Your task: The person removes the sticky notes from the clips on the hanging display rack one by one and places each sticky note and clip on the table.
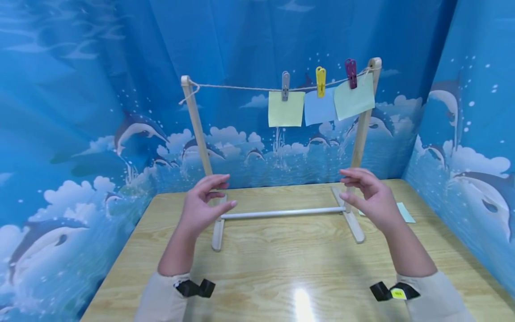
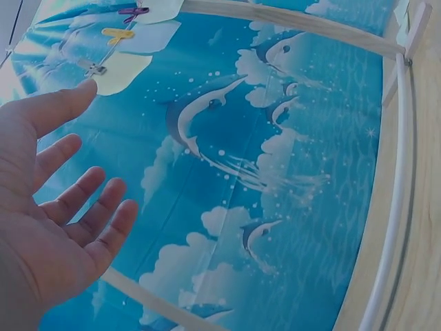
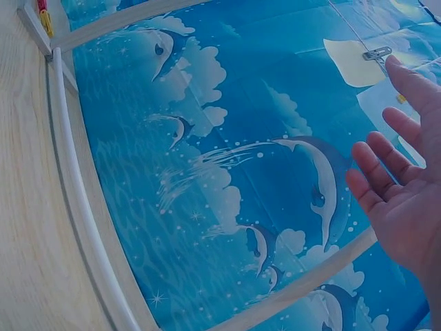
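My left hand (image 1: 205,201) hovers by the left post (image 1: 197,125) of a wooden stand, fingers relaxed and holding nothing. On the other side, my right hand (image 1: 372,197) is raised near the right post (image 1: 364,129), also holding nothing. A string (image 1: 237,87) runs between the post tops. From its right half hang a yellow note (image 1: 285,109) under a grey clothespin (image 1: 285,85), a blue note (image 1: 319,107) under a yellow clothespin (image 1: 320,80), and a tilted pale green note (image 1: 356,98) under a purple clothespin (image 1: 351,74).
A white bar (image 1: 281,213) joins the stand's feet on the wooden table (image 1: 281,259). Pale green paper (image 1: 405,213) lies behind my right hand. Small red and yellow items (image 3: 45,17) appear near the stand's left foot. Blue dolphin-print curtains (image 1: 241,40) enclose the table.
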{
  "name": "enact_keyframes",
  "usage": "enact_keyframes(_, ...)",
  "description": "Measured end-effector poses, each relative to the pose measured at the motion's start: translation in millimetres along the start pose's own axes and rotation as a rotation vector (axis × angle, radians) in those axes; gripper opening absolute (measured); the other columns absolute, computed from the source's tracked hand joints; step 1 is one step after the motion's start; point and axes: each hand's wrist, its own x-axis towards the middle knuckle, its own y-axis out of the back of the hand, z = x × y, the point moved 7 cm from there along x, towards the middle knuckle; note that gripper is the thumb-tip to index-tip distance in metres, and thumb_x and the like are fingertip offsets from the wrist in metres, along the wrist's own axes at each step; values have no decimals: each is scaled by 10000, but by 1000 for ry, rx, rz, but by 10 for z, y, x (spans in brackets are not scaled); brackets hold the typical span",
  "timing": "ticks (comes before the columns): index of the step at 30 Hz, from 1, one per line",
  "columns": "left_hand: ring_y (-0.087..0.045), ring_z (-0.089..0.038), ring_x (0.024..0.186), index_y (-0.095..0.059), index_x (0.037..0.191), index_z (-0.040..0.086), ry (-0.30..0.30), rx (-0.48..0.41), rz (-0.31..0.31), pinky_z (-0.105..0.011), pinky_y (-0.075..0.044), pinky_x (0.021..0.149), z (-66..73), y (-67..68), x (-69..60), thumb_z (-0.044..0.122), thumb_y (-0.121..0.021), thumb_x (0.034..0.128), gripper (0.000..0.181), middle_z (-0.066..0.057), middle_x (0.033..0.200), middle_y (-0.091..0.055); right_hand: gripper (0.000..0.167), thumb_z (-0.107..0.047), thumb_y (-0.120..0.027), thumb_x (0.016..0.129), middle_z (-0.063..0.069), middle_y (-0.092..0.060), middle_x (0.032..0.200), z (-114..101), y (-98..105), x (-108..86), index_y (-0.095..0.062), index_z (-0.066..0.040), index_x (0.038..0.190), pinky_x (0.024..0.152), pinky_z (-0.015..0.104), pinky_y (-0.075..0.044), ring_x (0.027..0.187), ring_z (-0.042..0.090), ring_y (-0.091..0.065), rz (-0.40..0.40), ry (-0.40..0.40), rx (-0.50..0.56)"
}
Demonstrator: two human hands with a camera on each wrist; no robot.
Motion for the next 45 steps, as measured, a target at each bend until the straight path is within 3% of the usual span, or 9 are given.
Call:
enact_keyframes(5, -578, -168, 1131, -617, 1301, 99, 9, -6, 9, -399, -517, 942, 50, -52, 84, 69, -804, 803, 533, -32, 1310, -555, 458, 102, -631, 889, 3, -527, 1292, -18, -11, 35, -546, 33, 1334, 988, 158, -418, 1116, 131, -559, 4, -2, -10)
enact_keyframes(14, -582, -172, 1126, -618, 1301, 115, 31, -23, 12, -341, -527, 927, 126, -125, 210, 86, -805, 807, 529, -53, 1298, -573, 454, 58, -639, 906, 38, -529, 1309, -24, -16, 120, -553, -9, 1346, 1000, 164, -416, 1138, 114, -551, 4, -20, -23)
enact_keyframes(20, -588, -170, 1120, -623, 1303, 136, 13, -15, -2, -341, -527, 929, 203, -165, 324, 169, -811, 816, 524, -24, 1282, -586, 441, 9, -637, 926, 72, -519, 1331, -21, -41, 199, -545, -15, 1356, 988, 159, -426, 1147, 116, -540, -3, -40, -38)
enact_keyframes(25, -589, -161, 1120, -620, 1307, 142, 8, -29, -5, -365, -524, 936, 261, -183, 425, 218, -816, 812, 537, -2, 1279, -592, 434, -25, -643, 933, 25, -533, 1326, -23, -65, 266, -546, -22, 1356, 978, 152, -428, 1151, 112, -536, -7, -50, -24)
enact_keyframes(33, -589, -177, 1125, -615, 1309, 130, 5, -52, -13, -320, -528, 921, 371, -197, 558, 210, -818, 811, 544, -2, 1276, -594, 425, -52, -650, 935, 65, -560, 1327, -45, -94, 365, -550, -15, 1347, 974, 169, -442, 1145, 120, -548, -7, -57, -19)
enact_keyframes(40, -585, -188, 1138, -612, 1316, 126, -21, -53, -24, -362, -520, 940, 488, -215, 686, 219, -805, 826, 535, 5, 1293, -595, 440, -134, -660, 944, 87, -558, 1332, -38, -129, 440, -547, -31, 1356, 942, 171, -468, 1138, 139, -550, -5, -99, -18)
enact_keyframes(45, -583, -186, 1144, -610, 1324, 150, 0, -34, -24, -365, -522, 938, 573, -228, 765, 266, -810, 819, 555, 8, 1298, -591, 448, -174, -661, 947, 44, -563, 1319, -39, -137, 480, -547, -56, 1364, 932, 168, -473, 1139, 146, -554, -5, -128, -11)
